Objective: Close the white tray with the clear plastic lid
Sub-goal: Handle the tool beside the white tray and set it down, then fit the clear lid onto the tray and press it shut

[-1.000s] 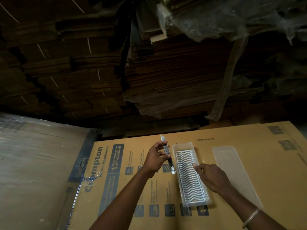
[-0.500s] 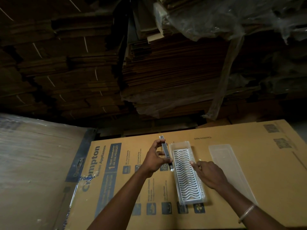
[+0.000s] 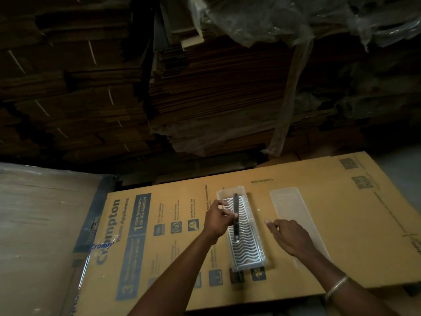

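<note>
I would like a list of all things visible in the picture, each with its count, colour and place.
white tray: one, white with wavy pattern, on the cardboard, centre
clear plastic lid: one, transparent, flat on the cardboard, right of the tray, apart from it
slim tool: one, silver and black, held over the tray
printed cardboard sheet: one, tan with blue print, work surface
wrapped bundle: one, brown under clear film, left
stacked cardboard: many sheets, brown, behind
plastic film: clear, hanging above
bangle: one, silver, right wrist
left hand: holds the tool
right hand: open, between tray and lid
</note>
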`<move>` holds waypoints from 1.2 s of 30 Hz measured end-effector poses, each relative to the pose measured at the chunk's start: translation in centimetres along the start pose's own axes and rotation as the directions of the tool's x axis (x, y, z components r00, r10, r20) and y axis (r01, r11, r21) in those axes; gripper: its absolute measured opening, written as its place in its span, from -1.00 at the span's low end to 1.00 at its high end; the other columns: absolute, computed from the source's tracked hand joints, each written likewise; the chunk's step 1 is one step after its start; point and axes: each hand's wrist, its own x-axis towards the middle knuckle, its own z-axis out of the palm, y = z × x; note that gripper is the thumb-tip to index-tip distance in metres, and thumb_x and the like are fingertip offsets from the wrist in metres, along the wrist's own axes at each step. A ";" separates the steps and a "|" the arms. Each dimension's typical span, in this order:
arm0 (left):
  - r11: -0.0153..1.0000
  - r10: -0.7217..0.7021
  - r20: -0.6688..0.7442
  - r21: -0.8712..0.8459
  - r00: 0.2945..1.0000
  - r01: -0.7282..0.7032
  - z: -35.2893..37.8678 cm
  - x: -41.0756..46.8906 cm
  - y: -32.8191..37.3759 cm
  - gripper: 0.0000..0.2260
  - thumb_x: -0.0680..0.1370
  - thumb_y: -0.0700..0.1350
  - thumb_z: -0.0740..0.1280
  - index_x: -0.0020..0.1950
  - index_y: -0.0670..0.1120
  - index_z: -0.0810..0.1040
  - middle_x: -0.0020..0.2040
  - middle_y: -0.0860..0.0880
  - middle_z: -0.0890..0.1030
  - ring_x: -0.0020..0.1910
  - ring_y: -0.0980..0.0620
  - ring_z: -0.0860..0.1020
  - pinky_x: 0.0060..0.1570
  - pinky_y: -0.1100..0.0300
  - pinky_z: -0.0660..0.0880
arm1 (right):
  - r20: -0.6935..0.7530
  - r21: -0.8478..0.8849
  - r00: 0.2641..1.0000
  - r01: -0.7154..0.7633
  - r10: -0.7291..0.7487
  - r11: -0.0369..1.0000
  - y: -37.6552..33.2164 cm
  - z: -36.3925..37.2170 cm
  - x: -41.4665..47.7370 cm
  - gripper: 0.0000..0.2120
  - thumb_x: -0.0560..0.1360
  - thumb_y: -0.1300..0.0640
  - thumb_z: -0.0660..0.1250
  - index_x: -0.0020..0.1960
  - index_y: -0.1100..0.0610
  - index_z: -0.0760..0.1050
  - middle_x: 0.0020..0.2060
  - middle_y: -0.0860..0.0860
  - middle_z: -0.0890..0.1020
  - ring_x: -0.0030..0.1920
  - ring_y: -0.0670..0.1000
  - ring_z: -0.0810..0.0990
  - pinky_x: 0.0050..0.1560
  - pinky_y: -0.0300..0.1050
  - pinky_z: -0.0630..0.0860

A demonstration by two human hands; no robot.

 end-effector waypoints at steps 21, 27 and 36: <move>0.657 -0.084 -0.036 0.750 0.996 0.083 6.5 3.4 -1.7 -0.77 0.59 -0.27 0.34 0.25 -0.27 0.52 0.21 -0.25 0.62 0.23 -0.22 0.60 0.17 -0.06 0.56 | -0.008 -0.088 0.974 -0.225 0.225 0.970 7.0 1.6 -0.6 -0.58 0.50 -0.21 0.32 0.20 0.07 0.51 0.18 0.07 0.46 0.18 0.08 0.46 0.16 0.01 0.53; 0.633 -0.099 -0.037 0.769 0.994 0.091 7.1 3.0 -1.5 -0.68 0.54 -0.27 0.43 0.27 -0.28 0.50 0.22 -0.22 0.60 0.24 -0.18 0.62 0.21 -0.01 0.60 | 0.030 -0.081 0.928 -0.367 0.371 0.927 6.6 1.7 -0.8 -0.19 0.37 -0.32 0.40 0.46 0.05 0.22 0.35 0.13 0.33 0.35 0.17 0.33 0.29 0.05 0.46; 0.625 0.042 -0.050 0.780 0.998 0.013 6.3 2.6 -1.5 -0.77 0.58 -0.30 0.35 0.24 -0.25 0.54 0.21 -0.19 0.63 0.23 -0.12 0.65 0.22 0.06 0.59 | 0.036 -0.055 0.916 -0.398 0.400 0.916 5.6 1.9 -0.6 0.04 0.28 -0.31 0.50 0.53 0.10 0.08 0.38 0.17 0.29 0.39 0.19 0.29 0.28 0.04 0.49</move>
